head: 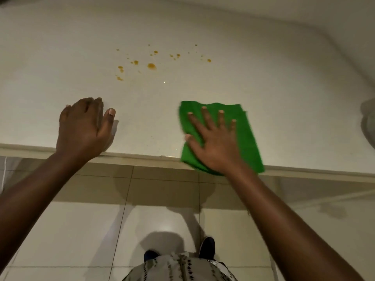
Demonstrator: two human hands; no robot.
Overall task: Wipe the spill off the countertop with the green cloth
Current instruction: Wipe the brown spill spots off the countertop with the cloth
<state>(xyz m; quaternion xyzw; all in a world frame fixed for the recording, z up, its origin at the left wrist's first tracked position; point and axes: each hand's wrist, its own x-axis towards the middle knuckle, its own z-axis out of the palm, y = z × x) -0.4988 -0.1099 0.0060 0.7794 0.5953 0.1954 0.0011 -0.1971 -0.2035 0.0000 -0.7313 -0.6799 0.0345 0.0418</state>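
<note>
Words to read: none anywhere in this view.
Numbers: none.
Brand marks or signs: none.
Green cloth [246, 134]: plain green, no tag or print that shows.
Countertop [203, 27]: plain and pale, with orange spots only, no writing.
Patterned garment [178, 268]: rows of small dark shapes and stripes, but they are a pattern, not letters.
Floor tiles [85, 230]: plain, no marks to read.

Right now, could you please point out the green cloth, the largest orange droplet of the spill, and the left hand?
green cloth [246, 138]: head view, bare right part beside the fingers.
largest orange droplet [151, 66]: head view, its centre.
left hand [81, 128]: head view, back of the hand.
</note>
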